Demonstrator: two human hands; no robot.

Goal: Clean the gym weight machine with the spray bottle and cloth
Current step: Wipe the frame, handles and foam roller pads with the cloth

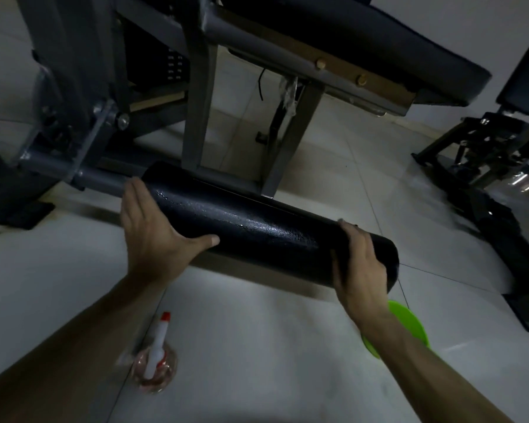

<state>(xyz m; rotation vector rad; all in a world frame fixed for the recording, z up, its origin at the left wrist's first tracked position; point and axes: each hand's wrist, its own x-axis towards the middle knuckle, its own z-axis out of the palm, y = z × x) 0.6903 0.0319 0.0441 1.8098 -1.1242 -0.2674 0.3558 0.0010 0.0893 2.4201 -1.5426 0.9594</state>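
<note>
Dim indoor light, wide-angle edge bending, slight motion blur

Spray bottle point(155, 360) blurred; green dish point(413, 322) partly hidden.

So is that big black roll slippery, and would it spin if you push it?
Probably a bit slippery: wet droplets shine on the black roller pad. It sits on a grey bar, so a push would likely spin it rather than shift it. The right hand curls over it, perhaps for grip.
</note>
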